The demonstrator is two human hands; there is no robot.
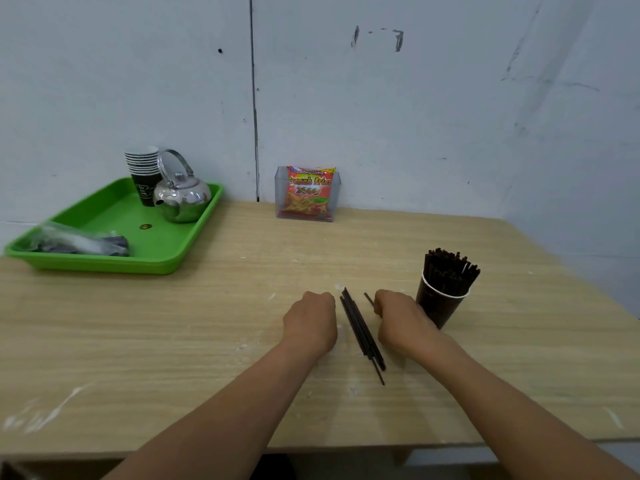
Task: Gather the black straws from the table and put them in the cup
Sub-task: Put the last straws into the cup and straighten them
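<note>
Head view, wooden table (173, 341) against a white wall. Loose straws (362, 332), black, lie in a narrow bundle on the table top, running from far-left to near-right between the two hands, touching neither as far as can be seen. Left hand (310, 323): fingers curled under into a fist, knuckles toward the wall, nothing visible in it, resting on the table just left of the bundle. Right hand (401, 323): fingers curled, gripping a single straw (369, 298) whose short black end sticks out toward the far-left; the rest of it is hidden by the hand. Cup (438, 306), dark with a white rim, stands upright just right of the right hand, packed with upright black straws (450, 271). Far left: green tray (166, 258) carrying a stack of paper cups (143, 174), a steel kettle (183, 197) and a plastic bag (79, 242). Against the wall, centre: snack packet (310, 192) in a clear holder.
</note>
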